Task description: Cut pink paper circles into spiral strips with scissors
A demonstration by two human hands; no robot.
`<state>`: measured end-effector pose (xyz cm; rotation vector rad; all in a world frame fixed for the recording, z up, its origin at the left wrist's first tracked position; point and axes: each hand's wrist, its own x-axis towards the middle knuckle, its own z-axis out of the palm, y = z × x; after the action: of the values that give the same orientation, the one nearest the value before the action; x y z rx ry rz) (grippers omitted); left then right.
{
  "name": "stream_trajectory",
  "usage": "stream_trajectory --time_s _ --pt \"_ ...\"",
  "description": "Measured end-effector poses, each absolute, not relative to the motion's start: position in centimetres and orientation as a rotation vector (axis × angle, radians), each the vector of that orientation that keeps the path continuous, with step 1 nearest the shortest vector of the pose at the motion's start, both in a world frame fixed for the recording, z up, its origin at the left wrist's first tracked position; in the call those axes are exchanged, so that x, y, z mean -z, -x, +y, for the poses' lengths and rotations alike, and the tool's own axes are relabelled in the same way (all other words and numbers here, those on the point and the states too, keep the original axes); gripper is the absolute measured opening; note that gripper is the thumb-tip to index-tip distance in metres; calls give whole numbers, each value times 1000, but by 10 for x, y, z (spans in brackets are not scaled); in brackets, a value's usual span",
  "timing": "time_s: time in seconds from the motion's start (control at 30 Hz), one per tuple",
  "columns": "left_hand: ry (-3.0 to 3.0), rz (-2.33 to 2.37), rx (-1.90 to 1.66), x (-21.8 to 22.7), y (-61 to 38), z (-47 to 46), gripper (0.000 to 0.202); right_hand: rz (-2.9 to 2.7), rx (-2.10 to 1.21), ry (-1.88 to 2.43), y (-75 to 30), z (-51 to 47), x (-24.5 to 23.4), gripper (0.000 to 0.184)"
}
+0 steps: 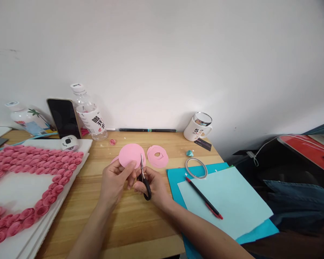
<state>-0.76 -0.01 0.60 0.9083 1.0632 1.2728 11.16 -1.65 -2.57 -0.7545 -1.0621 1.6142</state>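
My left hand (116, 176) pinches a pink paper circle (130, 154) between thumb and fingers, holding it above the wooden table. In my right hand (153, 184) is a pair of scissors (147, 188) with black handles. The blades point away from me and lie against the circle's right edge; whether they bite into the paper I cannot tell. A pink paper spiral (162, 160) with a hole in its middle lies just right of the circle. Behind the circle's lower left, the edge of another pink piece shows, partly hidden by my left hand.
At left stands a white board (16, 187) covered with pink paper roses. A water bottle (91, 118), a phone (64, 117) and a mug (196, 128) line the wall. To the right lie blue paper sheets (232, 201), a pen (202, 196) and a ring (187, 166).
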Motion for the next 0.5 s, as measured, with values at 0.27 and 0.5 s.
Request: stream_trajectory --time_s 0.27,0.5 --pt "-929 1106 -1232 -3 9 0 22 -1070 -1608 670 -110 -14 27 43" --pt "-947 1103 -1181 -4 9 0 23 -1057 -1592 628 -111 -12 23 46"
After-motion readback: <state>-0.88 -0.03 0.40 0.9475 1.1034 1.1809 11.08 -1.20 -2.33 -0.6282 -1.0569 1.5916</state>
